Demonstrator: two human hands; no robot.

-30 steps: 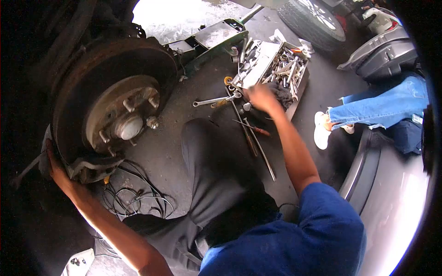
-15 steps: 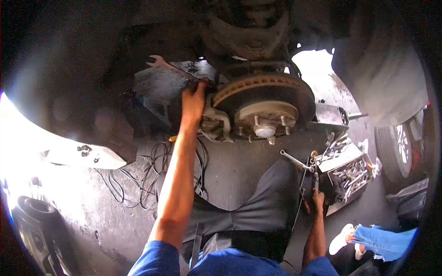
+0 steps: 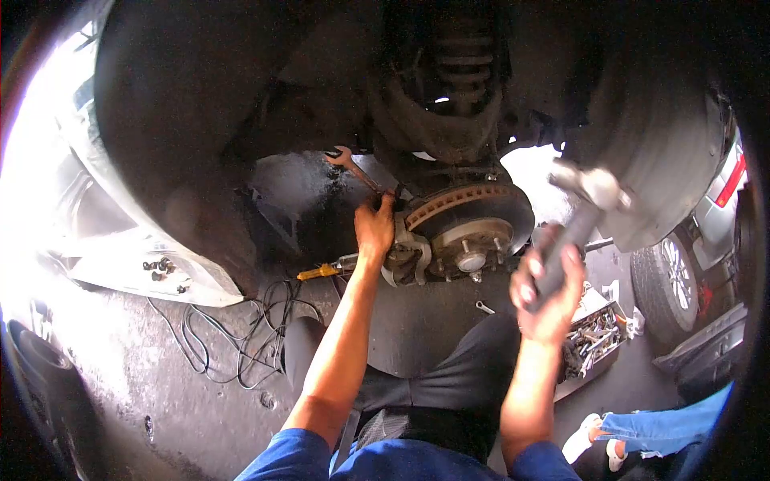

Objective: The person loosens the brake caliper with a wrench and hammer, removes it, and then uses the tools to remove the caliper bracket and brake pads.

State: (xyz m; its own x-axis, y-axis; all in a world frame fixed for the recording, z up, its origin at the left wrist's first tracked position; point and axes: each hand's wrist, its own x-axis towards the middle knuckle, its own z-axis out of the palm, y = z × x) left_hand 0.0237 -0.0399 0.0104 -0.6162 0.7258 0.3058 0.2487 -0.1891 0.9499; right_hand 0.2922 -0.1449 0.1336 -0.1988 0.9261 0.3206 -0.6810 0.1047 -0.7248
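My left hand [image 3: 375, 228] is closed around a wrench [image 3: 350, 163] behind the brake caliper [image 3: 411, 255]. The wrench's open end points up and to the left; its other end is hidden by my fingers and the caliper. Just right of it stands the rusty brake disc [image 3: 469, 200] with the studded wheel hub [image 3: 472, 255]. Raised at the right, my right hand [image 3: 548, 293] grips a hammer [image 3: 579, 220] by its dark handle. The metal hammer head is up, blurred by motion, and apart from the disc.
A toolbox [image 3: 589, 341] full of tools stands on the floor at right, near a loose wrench [image 3: 485, 307]. Black cable [image 3: 241, 337] and a yellow-handled tool [image 3: 318, 272] lie left. A coil spring [image 3: 464, 64] is above. Another person's legs [image 3: 666, 421] show at lower right.
My right hand has lifted the hammer from beside the toolbox up to the right of the disc. The view has shifted; my left hand stays on the wrench by the caliper.
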